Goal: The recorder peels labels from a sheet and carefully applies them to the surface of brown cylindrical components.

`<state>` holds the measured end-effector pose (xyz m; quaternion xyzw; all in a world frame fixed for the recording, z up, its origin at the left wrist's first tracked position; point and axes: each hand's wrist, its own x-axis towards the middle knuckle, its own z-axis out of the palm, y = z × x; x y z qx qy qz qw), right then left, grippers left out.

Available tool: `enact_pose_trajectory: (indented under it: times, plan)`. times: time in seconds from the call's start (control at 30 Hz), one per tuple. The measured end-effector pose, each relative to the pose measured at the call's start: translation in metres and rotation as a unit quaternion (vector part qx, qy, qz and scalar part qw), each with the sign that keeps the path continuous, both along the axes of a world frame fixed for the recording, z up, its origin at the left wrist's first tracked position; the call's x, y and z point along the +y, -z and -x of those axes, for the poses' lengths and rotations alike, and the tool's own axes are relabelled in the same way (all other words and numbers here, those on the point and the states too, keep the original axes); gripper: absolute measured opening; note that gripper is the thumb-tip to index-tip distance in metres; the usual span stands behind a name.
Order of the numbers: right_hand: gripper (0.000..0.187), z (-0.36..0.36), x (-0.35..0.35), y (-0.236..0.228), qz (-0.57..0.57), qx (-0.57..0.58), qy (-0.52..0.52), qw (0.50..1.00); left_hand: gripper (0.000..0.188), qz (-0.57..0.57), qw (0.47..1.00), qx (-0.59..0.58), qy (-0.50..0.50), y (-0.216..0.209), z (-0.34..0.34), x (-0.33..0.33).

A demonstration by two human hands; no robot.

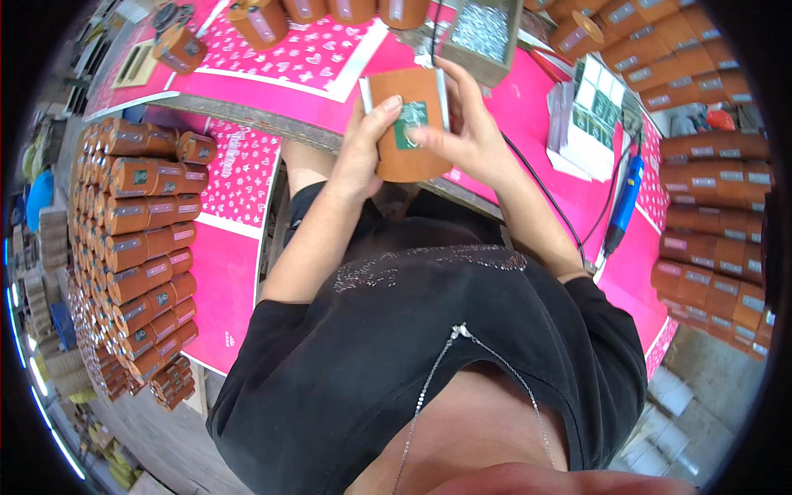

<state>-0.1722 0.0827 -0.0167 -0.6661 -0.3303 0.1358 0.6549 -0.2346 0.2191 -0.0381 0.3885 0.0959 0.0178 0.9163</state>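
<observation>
Over the near edge of the pink-covered table (516, 107) I hold an orange-brown, rounded canister (417, 165) with pale strips along two sides. A small green label (410, 118) sits on the face turned up at me. My left hand (363, 148) is wrapped around the left side, its thumb lying on the face beside the label. On the other side, my right hand (477, 136) grips the canister, with its thumb pressed on the label's right part. The fingers beneath the canister are mostly hidden.
Stacked brown canisters (157, 219) stand at left, more canisters (714, 219) at right, and a row of canisters (305, 10) at the far edge. A bin (478, 66) of small silvery pieces, green-and-white label sheets (598, 103) and a blue corded power screwdriver (629, 186) lie around.
</observation>
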Motion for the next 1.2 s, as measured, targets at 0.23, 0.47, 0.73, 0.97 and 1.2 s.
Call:
enact_pose_trajectory:
  times: [0.23, 0.47, 0.73, 0.97, 1.2]
  plan:
    - [0.079, 0.006, -0.002, 0.002, -0.007, 0.075, 0.009, 0.997, 0.044, -0.088, 0.992, -0.077, -0.035, -0.003, 0.000, -0.006]
    - [0.059, 0.003, 0.016, -0.001, -0.017, 0.017, 0.020, 1.000, 0.068, -0.224, 0.972, -0.066, -0.014, -0.014, 0.007, 0.019]
    - [0.063, -0.005, 0.034, -0.018, -0.008, 0.010, -0.030, 0.999, 0.087, -0.422, 0.895, -0.080, -0.118, -0.024, 0.010, 0.087]
    - [0.050, -0.014, 0.026, -0.003, 0.011, 0.013, -0.002, 1.000, 0.080, -0.500, 0.780, 0.036, -0.375, 0.005, -0.019, 0.256]
    - [0.045, -0.019, 0.021, -0.002, -0.007, 0.047, 0.016, 0.999, 0.082, -0.506, 0.754, 0.052, -0.416, 0.028, -0.046, 0.314]
